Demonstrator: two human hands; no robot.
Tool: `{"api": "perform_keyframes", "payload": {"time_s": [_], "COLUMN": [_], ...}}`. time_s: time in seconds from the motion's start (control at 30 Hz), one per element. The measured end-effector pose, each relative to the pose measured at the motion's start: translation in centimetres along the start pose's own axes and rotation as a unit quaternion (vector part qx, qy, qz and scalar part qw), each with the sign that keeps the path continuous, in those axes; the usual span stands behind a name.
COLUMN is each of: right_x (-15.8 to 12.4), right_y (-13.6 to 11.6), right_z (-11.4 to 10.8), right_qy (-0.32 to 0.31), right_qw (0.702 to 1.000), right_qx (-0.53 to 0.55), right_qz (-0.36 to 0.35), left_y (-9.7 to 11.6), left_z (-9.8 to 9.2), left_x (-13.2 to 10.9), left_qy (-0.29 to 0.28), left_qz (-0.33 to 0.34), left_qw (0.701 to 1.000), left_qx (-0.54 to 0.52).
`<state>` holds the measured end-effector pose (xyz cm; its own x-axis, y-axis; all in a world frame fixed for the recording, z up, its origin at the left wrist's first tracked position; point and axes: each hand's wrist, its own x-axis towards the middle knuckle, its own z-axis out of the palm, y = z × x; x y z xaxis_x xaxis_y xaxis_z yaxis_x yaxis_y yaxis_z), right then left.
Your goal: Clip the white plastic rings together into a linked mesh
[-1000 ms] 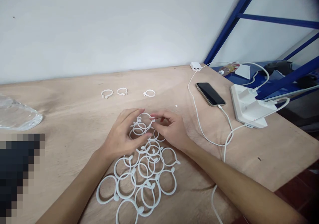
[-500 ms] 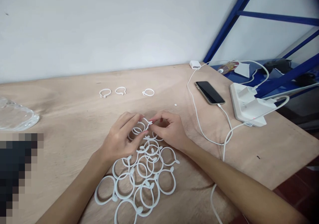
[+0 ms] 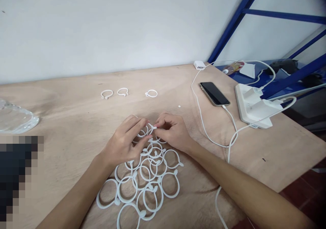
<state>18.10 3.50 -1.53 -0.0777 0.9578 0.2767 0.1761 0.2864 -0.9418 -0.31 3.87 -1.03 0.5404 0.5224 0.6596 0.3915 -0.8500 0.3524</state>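
Both hands work at the top of a heap of linked white plastic loop ties (image 3: 152, 196) lying on a plywood table (image 3: 63, 113). My left hand (image 3: 124, 142) and my right hand (image 3: 173, 130) pinch a small white loop tie (image 3: 144, 132) between their fingertips, with its tab at about the meeting point of the fingers. The hands partly hide this loop. Beyond them, three single loop ties (image 3: 106, 94) (image 3: 123, 91) (image 3: 151, 93) lie apart in a row.
To the right lie a black smartphone (image 3: 214, 93) on a white charging cable (image 3: 203, 117), a white power strip (image 3: 252, 106) and a USB charger (image 3: 199, 65). A clear plastic object (image 3: 15, 122) sits at the left edge. A blue metal frame (image 3: 236, 18) rises behind the table.
My hands have drawn closer together around the top loop, which looks smaller and tighter. The view has shifted slightly; the heap below stays put.
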Motion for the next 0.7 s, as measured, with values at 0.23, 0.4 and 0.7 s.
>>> {"api": "perform_keyframes", "payload": {"time_s": [0.23, 0.4, 0.7], "right_x": [0.1, 0.6, 0.6], "right_y": [0.0, -0.1, 0.4], "right_z": [0.0, -0.2, -0.4], "right_qy": [0.035, 0.116, 0.128], "right_qw": [0.997, 0.982, 0.976], "right_qx": [-0.049, -0.136, -0.172], "right_qz": [0.04, 0.055, 0.031], "left_y": [-0.1, -0.9, -1.7], "left_z": [-0.4, -0.7, -0.3], "left_x": [0.1, 0.4, 0.7], "left_qy": [-0.012, 0.043, -0.035], "left_qz": [-0.068, -0.235, -0.325], "left_qw": [0.998, 0.97, 0.944], "left_qx": [0.005, 0.054, 0.045]}}
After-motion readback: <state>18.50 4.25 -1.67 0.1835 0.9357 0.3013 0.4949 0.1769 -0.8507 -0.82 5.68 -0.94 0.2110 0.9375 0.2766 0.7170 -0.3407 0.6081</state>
